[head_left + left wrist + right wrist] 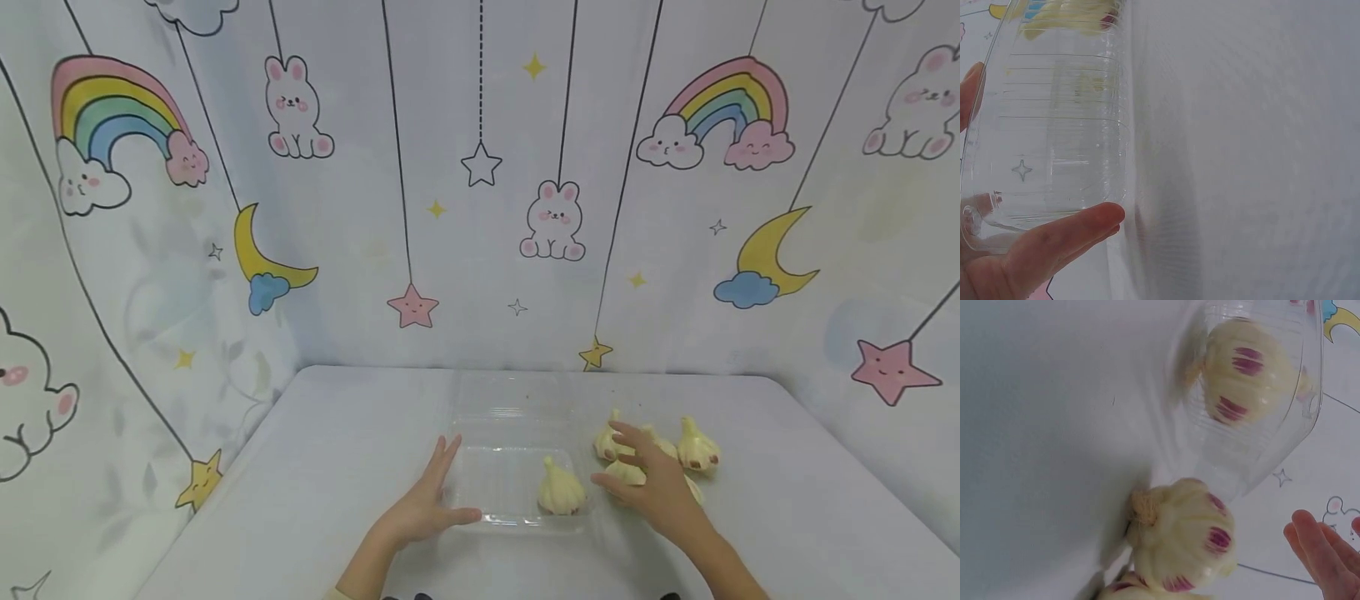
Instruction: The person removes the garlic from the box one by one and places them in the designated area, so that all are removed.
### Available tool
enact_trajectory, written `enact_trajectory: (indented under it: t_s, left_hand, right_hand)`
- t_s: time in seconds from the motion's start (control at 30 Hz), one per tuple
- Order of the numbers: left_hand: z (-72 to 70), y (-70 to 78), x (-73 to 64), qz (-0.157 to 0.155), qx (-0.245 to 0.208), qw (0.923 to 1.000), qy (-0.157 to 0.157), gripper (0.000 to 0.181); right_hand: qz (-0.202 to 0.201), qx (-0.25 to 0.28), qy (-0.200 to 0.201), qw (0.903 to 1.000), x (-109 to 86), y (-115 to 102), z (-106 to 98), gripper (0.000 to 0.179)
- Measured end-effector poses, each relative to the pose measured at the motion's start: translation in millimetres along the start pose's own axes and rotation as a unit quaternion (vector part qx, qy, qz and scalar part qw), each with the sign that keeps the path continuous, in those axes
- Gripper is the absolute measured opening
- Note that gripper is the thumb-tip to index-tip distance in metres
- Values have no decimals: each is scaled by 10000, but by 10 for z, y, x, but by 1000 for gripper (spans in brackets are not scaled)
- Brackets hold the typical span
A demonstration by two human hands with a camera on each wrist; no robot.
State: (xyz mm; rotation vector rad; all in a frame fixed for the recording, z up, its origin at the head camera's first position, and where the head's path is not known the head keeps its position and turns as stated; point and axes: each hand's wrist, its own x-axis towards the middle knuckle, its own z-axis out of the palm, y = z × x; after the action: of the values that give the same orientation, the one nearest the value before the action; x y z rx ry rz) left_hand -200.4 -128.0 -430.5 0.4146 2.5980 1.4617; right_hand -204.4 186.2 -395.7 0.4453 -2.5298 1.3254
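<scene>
A clear plastic box stands on the white table, its lid laid back behind it. One garlic bulb sits in the box's right part; purple streaks mark it in the right wrist view. My left hand rests against the box's left end, thumb straight along the front side and fingers spread along the other. Over a group of garlic bulbs to the right of the box hovers my right hand, fingers extended and holding nothing. It partly hides the bulbs beneath; another bulb shows near the box.
At the group's far right lies a garlic bulb, and another is at its left. A white cloth printed with rabbits, stars and rainbows hangs behind and beside the table.
</scene>
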Motion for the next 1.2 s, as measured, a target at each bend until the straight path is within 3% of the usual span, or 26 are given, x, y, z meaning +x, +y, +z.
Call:
enact_trajectory:
  t_s: [0.1,0.3,0.5,0.67,0.97,1.2]
  left_hand:
    - [-4,1,-3,16,-5,10000,-4,102]
    - [-6,-10,-7,52,-10,10000,-24,102]
    - [-1,-16,-6,45,-19,10000,-36,102]
    - [-1,-20,-4,68,-23,10000,-51,102]
    - [-11,-15,-6,117,-31,9999,-36,102]
    - [-2,-11,-3,160,-51,9999,-16,102]
  right_hand:
    - [21,146,-78,9999,23,-32,68,64]
    - [368,-199,-366,9985,64,-102,206,70]
    - [558,-202,-558,9967,76,-131,338,72]
    - [443,-145,-763,9960,82,-157,416,72]
    - [333,-665,-993,9923,131,-180,528,76]
    - [-18,-779,-1160,9902,154,-144,592,76]
